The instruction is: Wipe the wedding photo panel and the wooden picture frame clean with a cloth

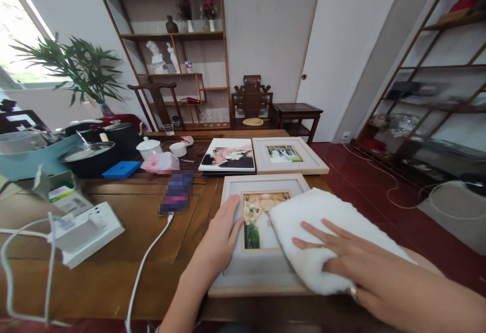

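A picture frame (235, 275) with a pale wooden border and a wide mat lies flat near the table's front edge. My left hand (225, 229) rests on its left side, fingers stretched out and thumb on the mat by the photo (252, 219). In my right hand (341, 252) is a bunched white towel (315, 211), pressed over the frame's right side. The towel hides that side and part of the photo; some fingertips sink into its folds. Behind lie a second pale wooden picture frame (315, 158) and a photo album or panel (243, 163).
On the wooden table (152, 252) are a white power strip (93, 234), a blurred phone (176, 191) on a white cable (146, 257), a blue block (121, 169), a pink packet (160, 162), a white lidded cup (148, 147) and dark pans (89, 156).
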`<state>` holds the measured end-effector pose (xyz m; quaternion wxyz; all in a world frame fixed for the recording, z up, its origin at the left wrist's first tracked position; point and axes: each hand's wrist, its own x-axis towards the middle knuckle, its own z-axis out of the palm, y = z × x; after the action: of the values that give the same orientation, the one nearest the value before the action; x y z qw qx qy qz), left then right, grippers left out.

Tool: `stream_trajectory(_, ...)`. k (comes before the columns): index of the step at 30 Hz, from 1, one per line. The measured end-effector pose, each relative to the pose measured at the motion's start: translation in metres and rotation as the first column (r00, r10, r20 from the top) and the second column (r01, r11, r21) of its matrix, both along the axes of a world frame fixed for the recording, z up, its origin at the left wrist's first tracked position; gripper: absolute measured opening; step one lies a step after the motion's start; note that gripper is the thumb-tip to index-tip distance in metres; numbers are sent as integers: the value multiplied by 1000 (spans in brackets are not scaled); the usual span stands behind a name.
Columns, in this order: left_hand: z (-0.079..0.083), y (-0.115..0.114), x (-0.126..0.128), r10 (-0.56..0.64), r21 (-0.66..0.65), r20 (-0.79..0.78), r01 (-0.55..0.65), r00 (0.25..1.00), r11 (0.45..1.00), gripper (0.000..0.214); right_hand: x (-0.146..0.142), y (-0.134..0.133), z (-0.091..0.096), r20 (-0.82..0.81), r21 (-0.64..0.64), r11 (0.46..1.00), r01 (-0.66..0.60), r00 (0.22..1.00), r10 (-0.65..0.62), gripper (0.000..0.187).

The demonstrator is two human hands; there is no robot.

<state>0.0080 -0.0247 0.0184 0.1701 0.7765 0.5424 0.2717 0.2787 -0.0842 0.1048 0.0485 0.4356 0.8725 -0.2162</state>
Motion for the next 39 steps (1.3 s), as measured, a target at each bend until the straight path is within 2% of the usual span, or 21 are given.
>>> stream_trajectory(2,0,1,0,-22,-3,-33,22,999,1000,43,17,4,0,-20,-58,997,59,998,-60,43)
stream_trajectory(4,0,1,1,-48,0,-61,48,997,999,41,32,14,-1,-89,-85,978,191,976,-198,32)
stream_trajectory(7,0,2,1,-63,10,-76,64,995,998,41,48,37,-6,-272,-60,894,443,855,-442,33)
stream_trajectory(9,0,2,2,-61,13,-77,62,995,998,41,52,56,-7,-444,-29,833,552,740,-506,31)
stream_trajectory(10,1,2,2,-60,15,-77,61,995,998,41,52,65,-6,-527,17,803,596,688,-500,28)
stream_trajectory(11,1,1,2,-59,16,-76,60,995,998,41,51,75,-4,-596,115,756,644,654,-466,26)
stream_trajectory(12,0,1,2,-58,18,-76,60,995,998,41,47,84,-1,-646,251,681,687,644,-411,24)
stream_trajectory(14,0,1,2,-56,20,-74,58,996,998,41,34,102,6,-648,524,503,687,705,-289,13)
stream_trajectory(15,0,1,1,-54,19,-73,55,996,998,41,23,110,9,-609,623,446,643,756,-239,7)
stream_trajectory(16,0,1,1,-53,16,-71,54,996,998,41,11,118,10,-569,683,426,594,798,-199,7)
stream_trajectory(17,0,1,1,-52,11,-70,53,996,999,41,-3,125,10,-517,722,454,522,843,-148,14)
stream_trajectory(19,1,2,1,-50,4,-68,50,996,999,41,-36,137,5,-354,786,545,292,935,9,37)
stream_trajectory(20,1,2,1,-50,5,-66,50,997,999,41,-53,141,0,-269,795,582,170,959,87,41)
stream_trajectory(21,2,2,1,-50,11,-62,51,997,999,41,-69,144,-6,-179,787,616,38,969,168,40)
stream_trajectory(22,3,2,1,-53,19,-55,54,997,998,40,-83,145,-12,-13,741,648,-174,962,274,37)
stream_trajectory(25,5,2,1,-81,43,-19,82,997,996,37,-111,144,-28,97,664,669,-334,926,366,26)
stream_trajectory(27,6,3,2,-95,48,0,95,995,994,38,-113,141,-35,110,647,684,-337,929,354,24)
stream_trajectory(29,5,3,2,-87,43,4,87,996,995,39,-103,137,-37,120,632,705,-322,939,321,24)
stream_trajectory(35,3,2,2,-40,-9,-32,40,999,999,41,-41,127,-35,145,593,772,-228,974,176,36)
stream_trajectory(39,2,1,1,-41,9,-33,41,999,999,41,-3,119,-24,141,568,810,-145,987,78,36)
